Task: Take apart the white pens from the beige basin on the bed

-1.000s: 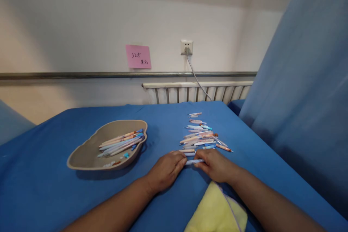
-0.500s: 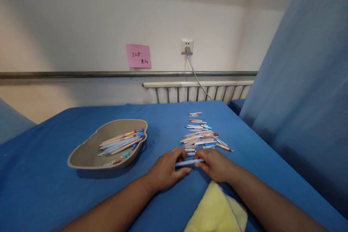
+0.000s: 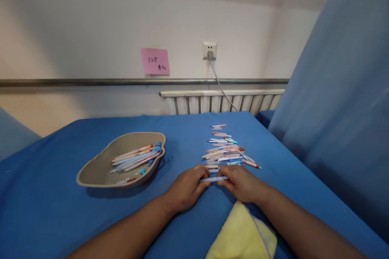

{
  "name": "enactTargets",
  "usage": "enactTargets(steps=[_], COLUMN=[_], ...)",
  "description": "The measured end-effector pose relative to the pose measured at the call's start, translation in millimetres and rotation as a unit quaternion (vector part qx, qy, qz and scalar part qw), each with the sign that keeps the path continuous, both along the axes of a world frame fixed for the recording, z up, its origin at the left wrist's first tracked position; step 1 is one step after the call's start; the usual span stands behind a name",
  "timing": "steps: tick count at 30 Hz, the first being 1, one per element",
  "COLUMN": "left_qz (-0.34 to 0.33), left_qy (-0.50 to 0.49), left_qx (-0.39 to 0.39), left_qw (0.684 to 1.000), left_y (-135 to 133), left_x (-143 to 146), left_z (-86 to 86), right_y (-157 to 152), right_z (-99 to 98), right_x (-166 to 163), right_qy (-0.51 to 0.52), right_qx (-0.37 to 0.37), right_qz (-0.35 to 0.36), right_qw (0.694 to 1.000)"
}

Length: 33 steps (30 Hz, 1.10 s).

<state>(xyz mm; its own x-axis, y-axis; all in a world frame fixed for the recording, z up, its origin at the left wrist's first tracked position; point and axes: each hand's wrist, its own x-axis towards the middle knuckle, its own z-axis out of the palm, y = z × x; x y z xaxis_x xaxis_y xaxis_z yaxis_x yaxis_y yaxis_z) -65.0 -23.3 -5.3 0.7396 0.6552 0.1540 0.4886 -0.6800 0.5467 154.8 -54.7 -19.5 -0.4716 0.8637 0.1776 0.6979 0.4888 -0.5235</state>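
Observation:
A pale bluish-white pen (image 3: pixel 213 179) lies level between my two hands, just above the blue sheet. The fingers of my left hand (image 3: pixel 189 185) pinch its left end, and my right hand (image 3: pixel 238 182) grips its right end. Just beyond my hands, pens and pen parts (image 3: pixel 223 154) in white, orange, brown and blue lie in a loose pile that thins out towards the back. To the left stands a beige tray (image 3: pixel 100 158) with several assembled-looking pens (image 3: pixel 136 158) leaning inside it. Small white, brown and teal pieces (image 3: pixel 142 171) lie at its bottom.
A folded yellow cloth (image 3: pixel 243 234) lies in front of me by my right forearm. The blue sheet (image 3: pixel 45 194) covers the surface. At the back are a metal bed rail (image 3: pixel 199 105) and a plugged-in cord (image 3: pixel 223 93); a blue curtain (image 3: pixel 340 101) hangs at the right.
My left thumb and fingers have closed together around the left end of the pen. My right hand stays in nearly the same place with its grip.

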Motion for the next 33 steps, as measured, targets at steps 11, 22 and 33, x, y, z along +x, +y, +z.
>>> enactTargets(steps=[11, 22, 33], left_qz=[0.014, 0.014, 0.023], left_qy=[0.000, -0.012, -0.017], left_qx=[0.003, -0.001, -0.013], left_qw=[1.000, 1.000, 0.999], left_y=[0.3, 0.8, 0.3], left_x=[-0.4, -1.2, -1.7], left_z=[-0.4, -0.7, 0.8], right_y=[-1.2, -0.7, -1.3], right_z=[3.0, 2.0, 2.2], right_x=[-0.6, 0.5, 1.6], right_qy=[0.012, 0.013, 0.007], right_qx=[-0.006, -0.005, -0.008], right_qz=[0.002, -0.001, -0.006], right_qw=[1.000, 1.000, 1.000])
